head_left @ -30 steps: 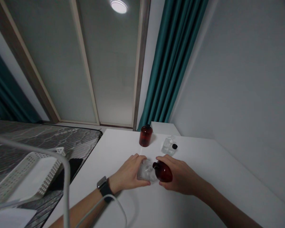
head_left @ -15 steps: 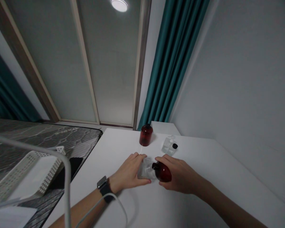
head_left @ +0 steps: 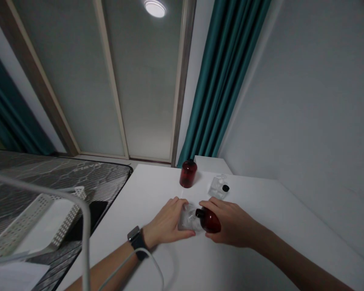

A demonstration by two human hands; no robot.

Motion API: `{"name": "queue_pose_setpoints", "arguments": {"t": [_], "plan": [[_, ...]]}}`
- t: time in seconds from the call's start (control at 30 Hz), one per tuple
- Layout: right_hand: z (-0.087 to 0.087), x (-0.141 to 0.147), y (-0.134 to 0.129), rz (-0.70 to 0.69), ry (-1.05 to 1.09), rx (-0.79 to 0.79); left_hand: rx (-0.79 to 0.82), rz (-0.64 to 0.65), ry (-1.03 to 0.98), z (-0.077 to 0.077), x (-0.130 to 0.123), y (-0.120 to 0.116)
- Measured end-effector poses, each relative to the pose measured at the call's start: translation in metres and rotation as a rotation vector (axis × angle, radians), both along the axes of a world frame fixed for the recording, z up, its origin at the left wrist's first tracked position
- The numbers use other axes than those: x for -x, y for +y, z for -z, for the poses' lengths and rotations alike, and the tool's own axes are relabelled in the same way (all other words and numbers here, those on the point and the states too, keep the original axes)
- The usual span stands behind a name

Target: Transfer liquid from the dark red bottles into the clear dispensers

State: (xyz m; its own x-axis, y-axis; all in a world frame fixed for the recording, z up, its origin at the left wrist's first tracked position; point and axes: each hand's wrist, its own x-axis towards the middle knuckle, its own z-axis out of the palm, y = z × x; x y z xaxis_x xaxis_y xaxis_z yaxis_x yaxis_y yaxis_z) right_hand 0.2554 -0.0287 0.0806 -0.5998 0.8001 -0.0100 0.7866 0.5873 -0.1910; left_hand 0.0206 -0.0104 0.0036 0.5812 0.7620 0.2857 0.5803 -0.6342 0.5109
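White plastic, pierced with many small holes, makes the basket (head_left: 67,222) at our far left; it stands on a dark patterned surface (head_left: 106,173). Next to it a pale, smooth tube (head_left: 86,230) bends down in front of our view. Then comes our left hand (head_left: 170,220), above a wrist with a dark watch (head_left: 136,237). Its thumb and fingers are closed around a clear bottle (head_left: 186,218), boxy and shiny, over the white table (head_left: 130,206). If this grip loosens, we think the clear bottle could slide or tip, because the table looks smooth. Behind, a round-shouldered brown bottle (head_left: 188,176) stands upright, near the table's far edge. In front of it, a rounded amber bottle (head_left: 211,221) is tilted to the left, its dark neck just beside the clear bottle. We cannot see any liquid between them; if there is some, a too steep tilt could spill it. Farther back lies a transparent flask (head_left: 216,188) with a black cap (head_left: 225,188). At the right, our right hand (head_left: 230,222) is wrapped firmly around the amber bottle's body, apart from the left one.
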Motion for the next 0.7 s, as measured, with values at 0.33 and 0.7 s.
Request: {"name": "queue_pose_setpoints", "arguments": {"t": [0.33,0.7], "plan": [[-0.0070,0.0058,0.0010,0.002,-0.017,0.030,0.074,-0.018,-0.027,-0.0017,0.0018,0.0000],[-0.0086,0.0071,0.0032,0.006,-0.021,0.063,0.089,-0.031,0.005,-0.0064,0.0044,0.0026]]}}
